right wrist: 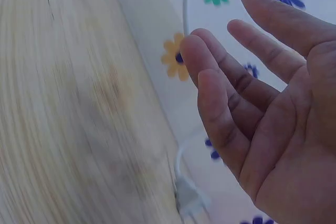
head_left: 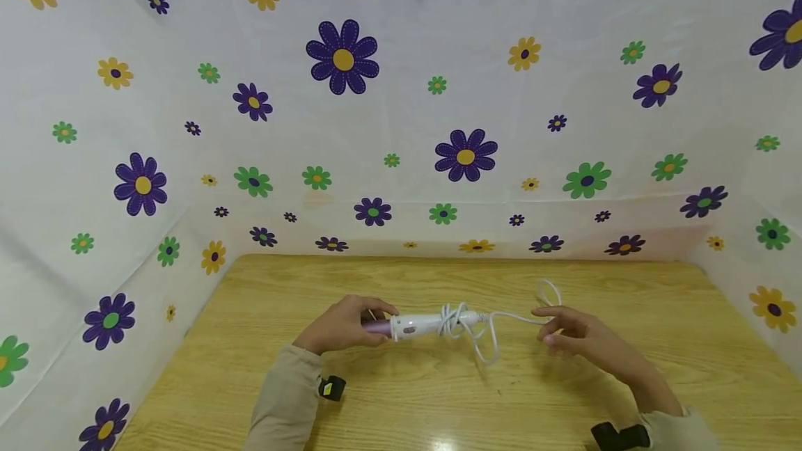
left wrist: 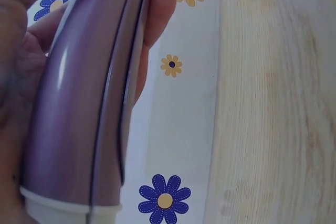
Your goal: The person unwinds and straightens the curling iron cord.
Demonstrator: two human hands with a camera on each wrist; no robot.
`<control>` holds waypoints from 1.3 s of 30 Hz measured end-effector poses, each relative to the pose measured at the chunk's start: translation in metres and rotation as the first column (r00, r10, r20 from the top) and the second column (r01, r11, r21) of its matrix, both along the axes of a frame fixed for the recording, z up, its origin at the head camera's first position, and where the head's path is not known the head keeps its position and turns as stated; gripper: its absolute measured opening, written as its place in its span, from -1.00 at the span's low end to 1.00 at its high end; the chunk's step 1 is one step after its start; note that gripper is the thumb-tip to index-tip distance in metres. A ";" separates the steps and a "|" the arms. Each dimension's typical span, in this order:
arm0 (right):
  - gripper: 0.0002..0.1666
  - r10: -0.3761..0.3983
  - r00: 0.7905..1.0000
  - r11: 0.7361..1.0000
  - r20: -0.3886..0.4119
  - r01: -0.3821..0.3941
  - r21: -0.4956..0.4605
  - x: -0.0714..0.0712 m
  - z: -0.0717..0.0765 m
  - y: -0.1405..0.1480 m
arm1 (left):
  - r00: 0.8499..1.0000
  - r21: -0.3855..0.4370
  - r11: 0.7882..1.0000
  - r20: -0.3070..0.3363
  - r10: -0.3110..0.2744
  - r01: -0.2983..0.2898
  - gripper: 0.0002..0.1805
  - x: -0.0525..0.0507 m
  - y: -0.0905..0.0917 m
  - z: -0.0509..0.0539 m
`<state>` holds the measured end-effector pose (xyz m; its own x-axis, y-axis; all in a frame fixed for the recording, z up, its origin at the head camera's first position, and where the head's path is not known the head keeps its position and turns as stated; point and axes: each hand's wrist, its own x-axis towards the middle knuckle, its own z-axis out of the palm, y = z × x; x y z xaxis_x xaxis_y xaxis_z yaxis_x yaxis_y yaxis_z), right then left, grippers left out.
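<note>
A hair curling iron [head_left: 421, 324] with a white handle and a purple barrel [left wrist: 79, 98] is held level above the wooden table. My left hand [head_left: 344, 326] grips it by the purple end, thumb and fingers on either side. White cord [head_left: 450, 319] is wound round the handle, and a loose stretch runs to the right. Beside that stretch is my right hand [head_left: 585, 339], its fingers loosely bent and apart. The right wrist view shows nothing in the palm; the cord passes behind the fingers [right wrist: 215, 103], and a white plug [right wrist: 190, 198] hangs below.
The wooden table [head_left: 263, 339] meets a white flower-printed sheet [head_left: 401, 124] at the back and sides. Dark wrist devices sit at the left sleeve [head_left: 285, 395] and the right sleeve [head_left: 679, 430].
</note>
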<state>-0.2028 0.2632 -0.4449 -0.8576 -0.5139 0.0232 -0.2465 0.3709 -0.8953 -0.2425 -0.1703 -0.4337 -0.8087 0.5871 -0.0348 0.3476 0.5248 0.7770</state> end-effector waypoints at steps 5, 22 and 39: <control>-0.38 0.159 0.987 0.984 0.039 -0.155 -0.094 0.002 0.005 -0.032 | 1.000 -0.005 1.000 -0.014 -0.005 0.005 -0.56 0.000 0.000 0.000; -0.35 0.117 0.992 0.993 -0.040 -0.116 0.022 0.013 0.003 -0.075 | 1.000 -0.011 1.000 -0.017 -0.005 0.004 -0.56 0.000 0.000 -0.001; -0.37 -0.157 0.985 0.987 0.075 0.153 0.053 -0.015 -0.030 -0.046 | 0.999 0.036 0.999 0.037 -0.039 0.038 -0.56 0.000 0.004 -0.003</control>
<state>-0.2177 0.2175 -0.4749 -0.9251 -0.3734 -0.0685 -0.1122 0.4412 -0.8904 -0.2423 -0.1666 -0.4368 -0.7842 0.6191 -0.0431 0.3373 0.4835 0.8077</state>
